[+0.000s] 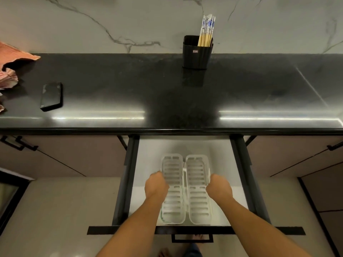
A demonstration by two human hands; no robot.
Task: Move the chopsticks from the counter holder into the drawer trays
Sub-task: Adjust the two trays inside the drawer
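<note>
Several chopsticks (206, 30) with blue-and-white tops stand upright in a black holder (197, 52) at the back of the dark counter. Below, the drawer (239, 164) is pulled open. Two white slotted trays lie side by side in it, the left tray (172, 166) and the right tray (196, 167). My left hand (156, 185) grips the outer edge of the left tray. My right hand (220, 187) grips the outer edge of the right tray. Both trays hold nothing.
A black phone (51, 96) lies on the left of the counter (241, 93), near a pink cloth (13, 62) at the far left edge. Closed cabinet doors flank the drawer. The drawer's front handle (192, 238) is near my feet.
</note>
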